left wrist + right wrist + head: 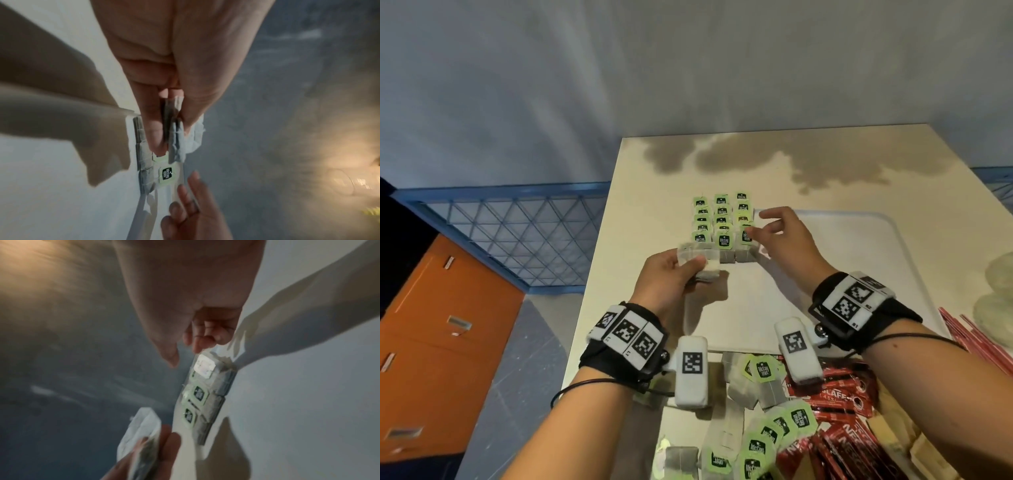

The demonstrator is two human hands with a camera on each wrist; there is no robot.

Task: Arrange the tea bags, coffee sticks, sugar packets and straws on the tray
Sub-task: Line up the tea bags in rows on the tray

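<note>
In the head view the left hand (671, 274), at centre left of the frame, grips a small stack of pale paper tea bags (703, 265), its fingers and thumb curled round the stack; the left wrist view shows the same stack (174, 134) pinched between thumb and fingers (154, 129), blurred but plain enough; the right hand (787, 240) sits just right of centre, its fingers (774, 214) loosely spread and holding nothing, thumb and forefinger apart just beside the near right corner of the laid-out tea bags; the right wrist view shows its fingertips (197, 345) close above the nearest green tag, though whether they touch it cannot be told.

The laid-out tea bags with bright green square tags (722, 219) lie in three neat columns at the upper left corner of the flat white rectangular plastic tray (859, 260), which rests on the cream-coloured bench (613, 274); a dark shadowy patch marks the bench in the upper middle of the frame.

At the lower right, near the bottom edge, a loose heap of more green-tagged tea bags (767, 442) lies on the bench, touching a pile of red coffee sticks (835, 401); thin red straws (962, 332) lie at the right edge, just beside the tray; pale yellowish sugar packets (887, 435) show among the red sticks.
</note>
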